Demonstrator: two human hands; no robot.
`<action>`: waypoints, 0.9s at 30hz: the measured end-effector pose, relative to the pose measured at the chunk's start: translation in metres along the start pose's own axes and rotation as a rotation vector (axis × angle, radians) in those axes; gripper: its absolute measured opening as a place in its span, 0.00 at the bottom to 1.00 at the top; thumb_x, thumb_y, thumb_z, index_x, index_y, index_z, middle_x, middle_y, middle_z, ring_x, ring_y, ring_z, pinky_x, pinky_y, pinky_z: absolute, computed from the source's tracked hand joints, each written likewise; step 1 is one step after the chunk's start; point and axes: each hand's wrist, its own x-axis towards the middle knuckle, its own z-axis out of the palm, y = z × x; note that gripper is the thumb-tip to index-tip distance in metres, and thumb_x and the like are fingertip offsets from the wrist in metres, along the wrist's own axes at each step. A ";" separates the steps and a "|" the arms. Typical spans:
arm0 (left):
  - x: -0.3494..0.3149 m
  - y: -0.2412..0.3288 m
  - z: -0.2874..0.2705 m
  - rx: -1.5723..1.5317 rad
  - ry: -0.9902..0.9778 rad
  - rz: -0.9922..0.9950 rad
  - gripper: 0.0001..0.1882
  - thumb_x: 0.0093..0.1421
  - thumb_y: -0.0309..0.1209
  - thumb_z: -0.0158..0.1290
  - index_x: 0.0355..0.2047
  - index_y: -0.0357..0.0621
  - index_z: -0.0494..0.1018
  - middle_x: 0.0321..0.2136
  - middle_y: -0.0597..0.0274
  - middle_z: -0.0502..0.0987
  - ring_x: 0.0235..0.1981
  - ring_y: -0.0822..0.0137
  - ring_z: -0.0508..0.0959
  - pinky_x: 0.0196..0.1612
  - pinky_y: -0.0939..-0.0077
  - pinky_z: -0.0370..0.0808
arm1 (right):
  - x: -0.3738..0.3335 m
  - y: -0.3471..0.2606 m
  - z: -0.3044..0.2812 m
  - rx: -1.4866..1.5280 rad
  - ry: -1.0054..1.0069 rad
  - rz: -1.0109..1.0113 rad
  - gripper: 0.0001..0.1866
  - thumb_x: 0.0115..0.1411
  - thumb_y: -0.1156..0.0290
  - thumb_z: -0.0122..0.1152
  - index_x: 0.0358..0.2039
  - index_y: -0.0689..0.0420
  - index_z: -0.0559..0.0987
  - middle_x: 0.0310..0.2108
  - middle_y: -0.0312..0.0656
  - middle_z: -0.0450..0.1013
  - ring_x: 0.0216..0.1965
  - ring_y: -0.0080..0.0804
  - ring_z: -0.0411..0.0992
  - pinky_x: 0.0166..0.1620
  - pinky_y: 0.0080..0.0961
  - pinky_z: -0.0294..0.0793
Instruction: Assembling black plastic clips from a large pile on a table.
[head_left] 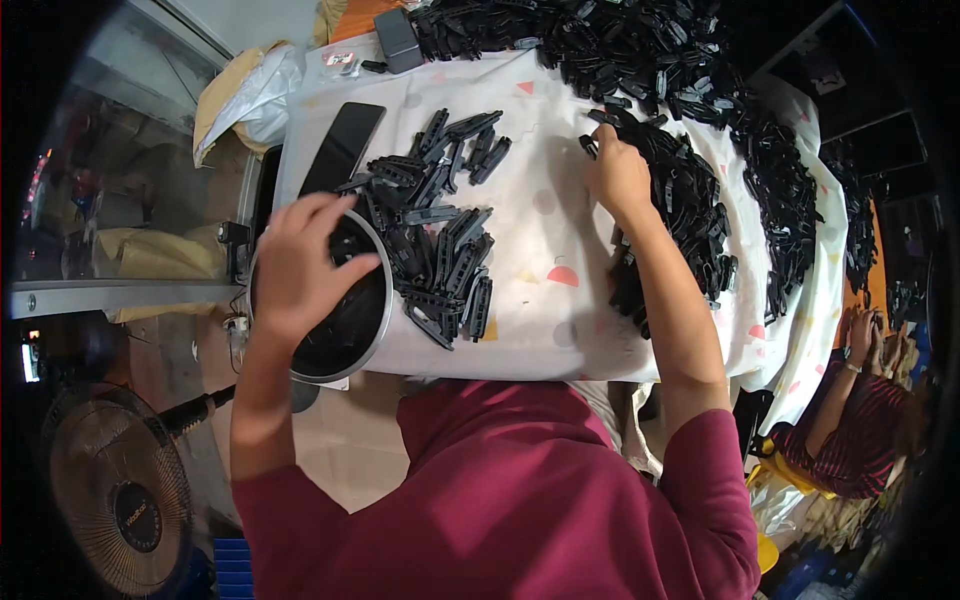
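My left hand point(305, 262) is over a round dark tub point(385, 318) with a pale rim, its fingers and thumb spread with nothing seen in them. Part of the tub's inside is hidden beneath it. Beside the tub lies a loose group of long, narrow black plastic pieces point(440, 262). My right hand point(620, 178) reaches to the left edge of a denser heap of similar pieces point(690, 200). Its fingers are pinched together around a small black plastic piece point(588, 147), partly covered by the fingertips.
A dark phone point(343, 148) lies at the table's left, with a small black box point(398, 42) farther back. Larger heaps of black pieces point(640, 50) cover the far side. A fan point(125, 500) stands lower left. Another person point(850, 425) works at the right.
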 end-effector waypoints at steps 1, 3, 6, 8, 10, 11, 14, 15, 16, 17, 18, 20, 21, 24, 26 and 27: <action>0.016 0.010 0.006 -0.113 0.020 0.075 0.19 0.41 0.36 0.62 0.35 0.44 0.75 0.35 0.59 0.74 0.40 0.55 0.71 0.45 0.66 0.67 | -0.005 -0.006 -0.002 0.046 0.042 0.013 0.16 0.48 0.67 0.56 0.37 0.60 0.70 0.27 0.55 0.73 0.32 0.53 0.72 0.35 0.43 0.70; 0.056 0.025 0.048 -0.183 -0.121 0.090 0.11 0.48 0.35 0.56 0.30 0.44 0.76 0.31 0.60 0.74 0.38 0.57 0.72 0.41 0.66 0.70 | -0.021 -0.023 -0.011 0.158 0.111 0.026 0.13 0.49 0.69 0.50 0.35 0.61 0.73 0.25 0.57 0.72 0.31 0.57 0.71 0.38 0.44 0.69; 0.110 0.062 0.103 0.216 -0.181 0.125 0.09 0.50 0.35 0.52 0.25 0.44 0.78 0.32 0.60 0.75 0.40 0.59 0.71 0.40 0.65 0.70 | -0.037 -0.019 -0.014 0.572 0.081 0.043 0.12 0.55 0.73 0.50 0.38 0.64 0.72 0.28 0.49 0.74 0.28 0.35 0.75 0.29 0.28 0.75; 0.120 0.061 0.132 0.318 -0.179 0.148 0.08 0.50 0.31 0.50 0.25 0.44 0.78 0.34 0.61 0.75 0.42 0.59 0.71 0.40 0.66 0.69 | -0.051 -0.032 -0.031 1.017 -0.038 0.256 0.09 0.57 0.79 0.50 0.39 0.68 0.71 0.32 0.42 0.72 0.33 0.31 0.75 0.28 0.21 0.76; 0.121 0.068 0.135 0.273 -0.118 0.279 0.08 0.48 0.29 0.49 0.26 0.42 0.77 0.35 0.59 0.75 0.42 0.61 0.70 0.40 0.67 0.69 | -0.065 -0.022 -0.036 1.373 -0.089 0.341 0.10 0.55 0.80 0.53 0.39 0.68 0.71 0.33 0.44 0.73 0.35 0.32 0.75 0.30 0.20 0.76; 0.119 0.077 0.127 0.158 -0.057 0.286 0.06 0.49 0.27 0.51 0.27 0.42 0.75 0.35 0.59 0.75 0.39 0.59 0.73 0.38 0.67 0.71 | -0.070 -0.015 -0.038 1.459 -0.090 0.376 0.11 0.54 0.81 0.55 0.40 0.68 0.71 0.33 0.45 0.73 0.35 0.33 0.75 0.32 0.19 0.76; 0.112 0.099 0.095 -0.543 -0.347 -0.140 0.09 0.48 0.27 0.58 0.27 0.38 0.69 0.32 0.59 0.73 0.35 0.60 0.75 0.36 0.71 0.73 | -0.087 -0.019 -0.045 1.540 -0.072 0.379 0.11 0.54 0.82 0.54 0.40 0.67 0.71 0.33 0.45 0.73 0.34 0.34 0.75 0.32 0.19 0.77; 0.106 0.089 0.113 -0.953 -0.265 -0.173 0.12 0.51 0.26 0.57 0.34 0.38 0.67 0.31 0.61 0.73 0.32 0.66 0.76 0.34 0.76 0.73 | -0.093 -0.028 -0.049 1.588 -0.075 0.363 0.11 0.54 0.81 0.54 0.40 0.67 0.71 0.32 0.45 0.73 0.32 0.35 0.76 0.31 0.19 0.77; 0.104 0.096 0.103 -0.951 -0.270 -0.173 0.12 0.51 0.26 0.57 0.34 0.38 0.67 0.31 0.61 0.73 0.32 0.66 0.76 0.34 0.76 0.73 | -0.098 -0.037 -0.055 1.633 -0.074 0.345 0.10 0.56 0.80 0.53 0.40 0.68 0.71 0.32 0.47 0.73 0.31 0.35 0.76 0.30 0.21 0.78; 0.100 0.111 0.085 -1.245 -0.262 -0.326 0.12 0.53 0.27 0.56 0.35 0.39 0.67 0.31 0.62 0.72 0.31 0.69 0.75 0.35 0.77 0.74 | -0.104 -0.044 -0.059 1.665 -0.024 0.274 0.10 0.57 0.79 0.52 0.40 0.68 0.71 0.32 0.47 0.73 0.31 0.35 0.76 0.30 0.22 0.78; 0.096 0.120 0.074 -1.536 -0.247 -0.484 0.12 0.54 0.29 0.56 0.37 0.39 0.68 0.31 0.63 0.72 0.31 0.73 0.74 0.36 0.78 0.75 | -0.111 -0.051 -0.061 1.694 0.028 0.199 0.11 0.58 0.78 0.51 0.41 0.68 0.70 0.32 0.48 0.73 0.30 0.36 0.76 0.30 0.23 0.78; 0.084 0.123 0.067 -1.801 -0.266 -0.365 0.14 0.58 0.34 0.51 0.41 0.39 0.68 0.32 0.62 0.71 0.32 0.75 0.73 0.39 0.78 0.74 | -0.122 -0.067 -0.059 1.555 0.200 0.002 0.12 0.60 0.77 0.49 0.43 0.68 0.69 0.32 0.48 0.72 0.29 0.34 0.76 0.32 0.23 0.78; 0.077 0.128 0.063 -1.831 -0.222 -0.287 0.15 0.60 0.36 0.49 0.42 0.38 0.68 0.33 0.62 0.71 0.34 0.74 0.73 0.39 0.77 0.74 | -0.123 -0.067 -0.055 1.423 0.300 -0.081 0.11 0.60 0.77 0.49 0.43 0.68 0.69 0.32 0.48 0.72 0.30 0.34 0.76 0.33 0.23 0.78; 0.066 0.124 0.057 -1.592 -0.111 -0.042 0.19 0.63 0.41 0.42 0.43 0.36 0.68 0.34 0.60 0.72 0.36 0.70 0.73 0.41 0.74 0.71 | -0.128 -0.067 -0.053 1.260 0.432 -0.200 0.11 0.59 0.78 0.49 0.42 0.69 0.69 0.33 0.48 0.72 0.31 0.32 0.76 0.33 0.22 0.78; 0.066 0.118 0.053 -1.320 -0.048 0.116 0.22 0.65 0.43 0.37 0.44 0.34 0.67 0.35 0.57 0.72 0.37 0.67 0.73 0.43 0.73 0.69 | -0.128 -0.065 -0.055 1.150 0.528 -0.297 0.11 0.59 0.78 0.50 0.42 0.69 0.70 0.32 0.48 0.72 0.30 0.31 0.76 0.33 0.22 0.78; 0.068 0.117 0.048 -1.117 0.055 0.298 0.24 0.64 0.44 0.37 0.43 0.33 0.67 0.36 0.55 0.72 0.38 0.64 0.73 0.42 0.72 0.69 | -0.129 -0.064 -0.057 1.072 0.550 -0.328 0.10 0.58 0.78 0.52 0.40 0.69 0.71 0.32 0.47 0.72 0.30 0.30 0.75 0.33 0.21 0.78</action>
